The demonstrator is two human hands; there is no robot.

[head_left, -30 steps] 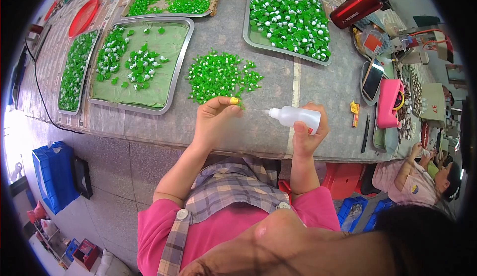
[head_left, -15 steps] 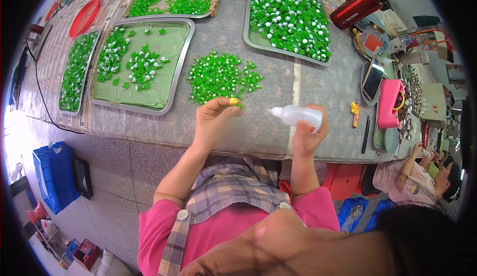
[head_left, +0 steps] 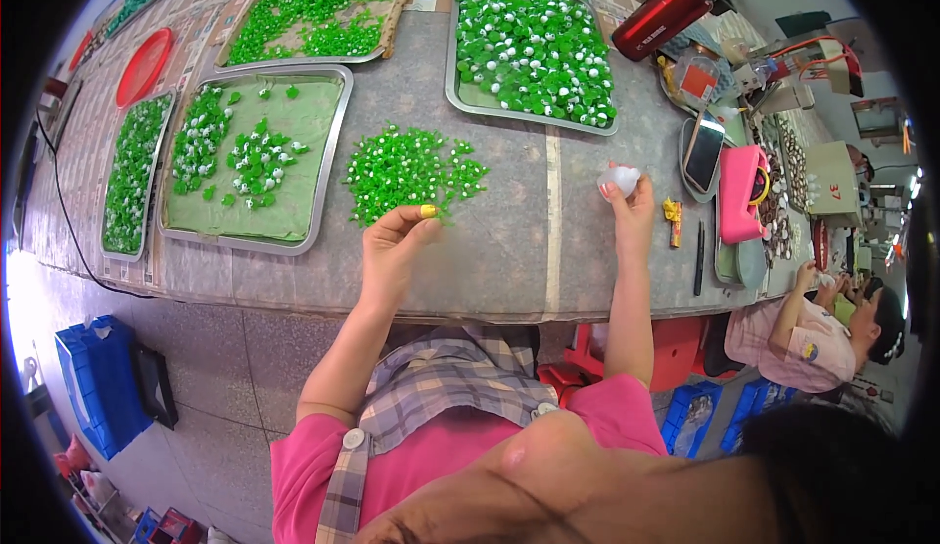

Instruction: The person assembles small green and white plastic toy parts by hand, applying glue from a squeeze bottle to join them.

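On the grey tabletop, the left hand pinches narrowly at the edge of a loose heap of small green plastic pieces; light and slippery, they are probably best nipped singly. The right hand clasps a small white squeeze bottle, likely soft-walled.

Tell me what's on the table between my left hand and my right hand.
In the head view, only bare grey tabletop with a pale stripe lies between the left hand and the right hand, which holds a small white bottle.

Bare table lies between green pile and phone, trays behind.
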